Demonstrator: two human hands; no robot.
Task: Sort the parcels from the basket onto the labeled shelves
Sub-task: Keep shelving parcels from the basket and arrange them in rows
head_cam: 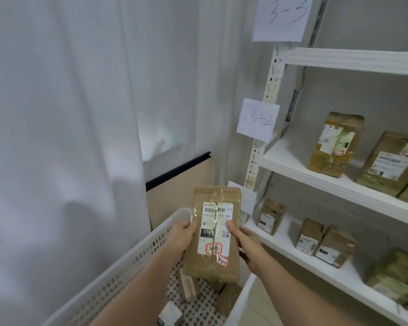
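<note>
I hold a brown taped parcel [231,262] upright above the white perforated basket [127,267]. It carries a white shipping label and a small red-edged sticker that seems to read 3-2-1. My left hand [183,236] grips its left edge, and my right hand [247,245] grips its right edge with the thumb on the label. More parcels [189,288] lie in the basket below. The white shelf unit [316,175] stands to the right, with paper signs 3-3 [280,17] and 3-2 [259,120] on its post.
Several brown parcels stand on the middle shelf [337,144] and on the lower shelf [311,238]. A third paper sign [247,198] is partly hidden behind the held parcel. A white curtain [68,137] hangs on the left, a beige panel [174,189] behind the basket.
</note>
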